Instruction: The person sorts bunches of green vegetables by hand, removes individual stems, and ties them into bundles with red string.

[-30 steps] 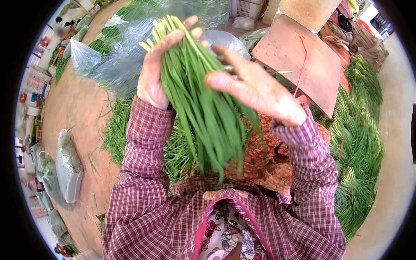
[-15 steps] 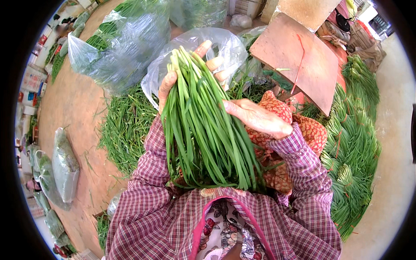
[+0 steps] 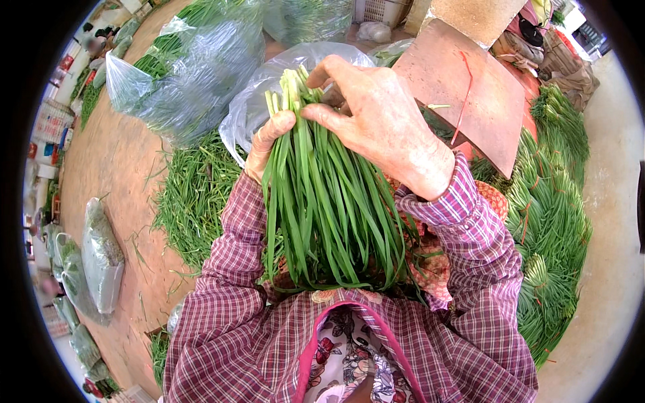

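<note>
A thick bunch of garlic chives (image 3: 329, 208) lies before my chest, pale cut ends pointing away and long green leaves hanging back toward me. My left hand (image 3: 270, 144) is closed round its upper part, thumb on the near side; its other fingers are mostly hidden. At the pale ends, my right hand (image 3: 390, 124) curls over from the right, thumb and fingers closed on the stems. Beneath the hands spreads a clear plastic bag (image 3: 242, 114). A red patterned cloth (image 3: 430, 272) covers my lap, partly behind the leaves.
Loose chive leaves (image 3: 191, 201) are heaped on the floor at left. Beyond them stands a large plastic bag of greens (image 3: 201, 80). A tilted reddish board (image 3: 463, 87) with a red strip (image 3: 465, 101) rests at right, beside piled, tied chive bundles (image 3: 547, 235). More filled bags (image 3: 101, 262) lie far left.
My right hand has moved up and left from the side of the leaves to the pale ends, closing on the stems. The bunch has turned slightly more upright.
</note>
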Demonstrator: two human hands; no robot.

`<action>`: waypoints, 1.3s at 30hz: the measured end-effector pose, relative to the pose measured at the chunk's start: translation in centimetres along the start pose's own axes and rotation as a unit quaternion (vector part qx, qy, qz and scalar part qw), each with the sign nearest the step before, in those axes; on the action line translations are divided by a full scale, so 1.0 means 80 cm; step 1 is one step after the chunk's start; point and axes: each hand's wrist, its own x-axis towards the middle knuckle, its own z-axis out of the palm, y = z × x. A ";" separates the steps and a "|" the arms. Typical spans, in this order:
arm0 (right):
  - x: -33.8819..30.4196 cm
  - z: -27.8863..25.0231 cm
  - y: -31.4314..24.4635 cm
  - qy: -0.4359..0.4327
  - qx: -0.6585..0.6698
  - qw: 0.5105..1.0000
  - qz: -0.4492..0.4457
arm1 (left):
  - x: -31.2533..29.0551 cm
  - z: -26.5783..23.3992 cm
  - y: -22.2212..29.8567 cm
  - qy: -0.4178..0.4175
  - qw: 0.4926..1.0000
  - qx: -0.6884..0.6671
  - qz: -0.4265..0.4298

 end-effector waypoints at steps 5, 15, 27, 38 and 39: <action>0.005 0.002 0.011 0.000 -0.028 0.999 -0.021 | -0.002 0.001 0.006 0.037 0.997 0.059 -0.023; 0.046 -0.038 0.035 0.002 -0.235 0.968 -0.087 | 0.008 0.013 -0.002 -0.019 0.998 0.043 -0.047; 0.026 -0.049 0.053 -0.009 -0.052 0.995 -0.084 | 0.008 0.014 -0.004 0.016 0.997 0.054 -0.050; 0.041 -0.028 0.056 0.072 -0.150 0.971 -0.175 | 0.012 0.018 -0.011 -0.009 0.998 0.045 -0.048; 0.046 -0.046 0.052 0.079 -0.154 0.975 -0.139 | 0.012 0.014 -0.008 -0.034 0.998 0.039 -0.047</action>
